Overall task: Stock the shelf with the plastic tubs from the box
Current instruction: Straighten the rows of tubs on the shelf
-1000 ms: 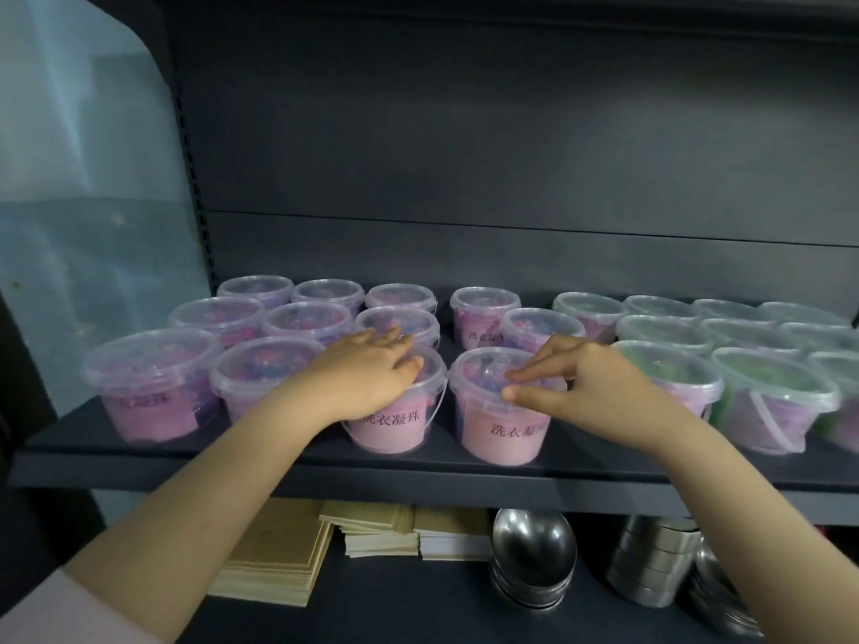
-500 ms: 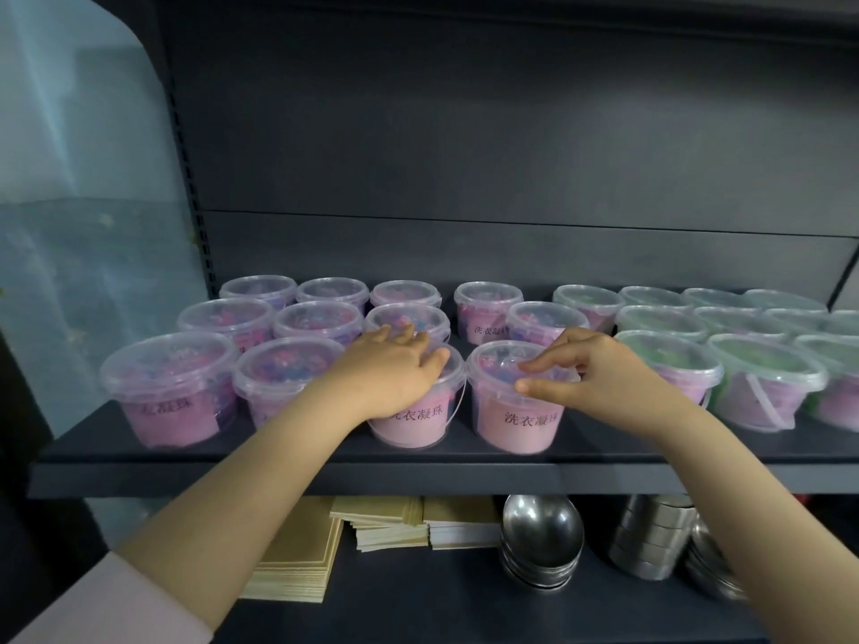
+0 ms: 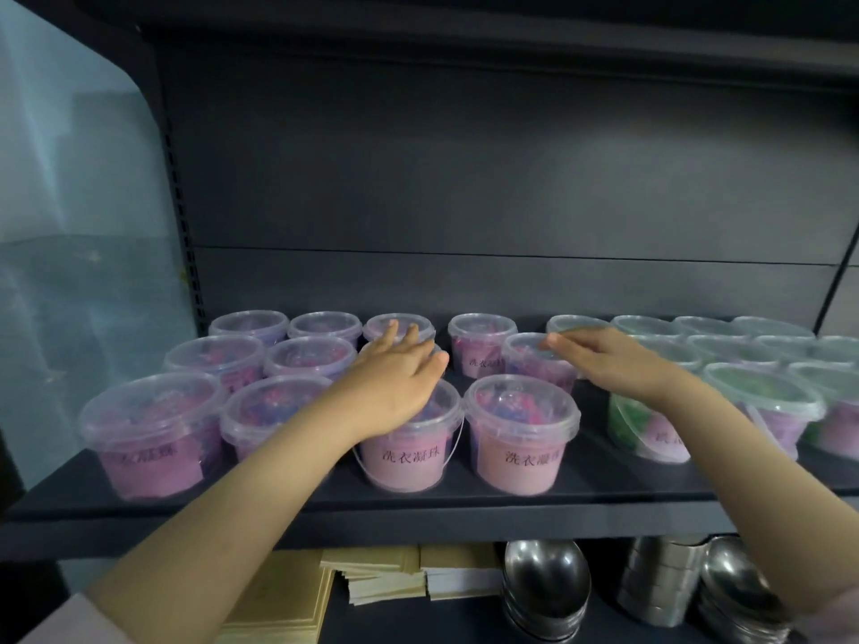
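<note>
Several clear plastic tubs with pink and purple contents stand in rows on the dark shelf (image 3: 418, 513). My left hand (image 3: 395, 378) lies flat, fingers straight, over a second-row pink tub (image 3: 432, 353), reaching past the front pink tub (image 3: 409, 453). My right hand (image 3: 613, 360) stretches flat over the second-row tub (image 3: 534, 364), fingertips at its lid. Another front pink tub (image 3: 520, 434) stands free between my arms. Neither hand holds anything. Green-filled tubs (image 3: 762, 406) fill the shelf's right side.
Below the shelf lie stacks of tan and white card (image 3: 386, 583), stacked steel bowls (image 3: 544, 583) and steel tins (image 3: 660, 583). A dark back panel rises behind the tubs. A translucent sheet (image 3: 69, 225) hangs at the left.
Both hands left the front-row tubs and reached farther back over the second row, fingers straightening. The camera moved closer to the shelf.
</note>
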Motion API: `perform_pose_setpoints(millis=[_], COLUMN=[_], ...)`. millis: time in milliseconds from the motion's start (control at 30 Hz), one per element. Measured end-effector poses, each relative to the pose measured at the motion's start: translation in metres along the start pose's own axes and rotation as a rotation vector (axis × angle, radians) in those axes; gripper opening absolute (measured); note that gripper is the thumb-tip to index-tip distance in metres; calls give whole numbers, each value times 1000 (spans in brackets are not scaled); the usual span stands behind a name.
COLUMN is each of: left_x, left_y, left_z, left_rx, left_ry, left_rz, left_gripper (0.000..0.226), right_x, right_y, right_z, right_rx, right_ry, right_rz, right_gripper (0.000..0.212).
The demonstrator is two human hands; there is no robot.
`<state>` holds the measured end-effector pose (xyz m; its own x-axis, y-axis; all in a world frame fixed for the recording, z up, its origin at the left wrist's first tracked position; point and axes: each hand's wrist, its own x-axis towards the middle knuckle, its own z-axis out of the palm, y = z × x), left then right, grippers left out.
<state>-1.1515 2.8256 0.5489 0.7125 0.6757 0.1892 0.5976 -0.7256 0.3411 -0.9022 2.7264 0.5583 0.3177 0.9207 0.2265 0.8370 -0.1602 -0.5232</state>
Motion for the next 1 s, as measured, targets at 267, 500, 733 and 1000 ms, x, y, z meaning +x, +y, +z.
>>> perform_pose_setpoints(millis=[267,500,733,1000], left_x=[42,41,44,48], left_y=[1,1,-2,-7], left_z=[15,17,19,23], left_rx=[151,82,78,161], left_ry=[-192,-178,-188,-207], left_rz=[-49,-70,-84,-137], left_gripper=[55,58,56,54], right_x=[50,56,61,89], right_y=[32,26,-15,-19], right_z=[-2,-2,28,4], right_rx=[-108,-63,-301,-135], right_ry=[-102,-200,-297,-312], right_rz=[106,16,-174,-125], right_gripper=[51,49,64,56])
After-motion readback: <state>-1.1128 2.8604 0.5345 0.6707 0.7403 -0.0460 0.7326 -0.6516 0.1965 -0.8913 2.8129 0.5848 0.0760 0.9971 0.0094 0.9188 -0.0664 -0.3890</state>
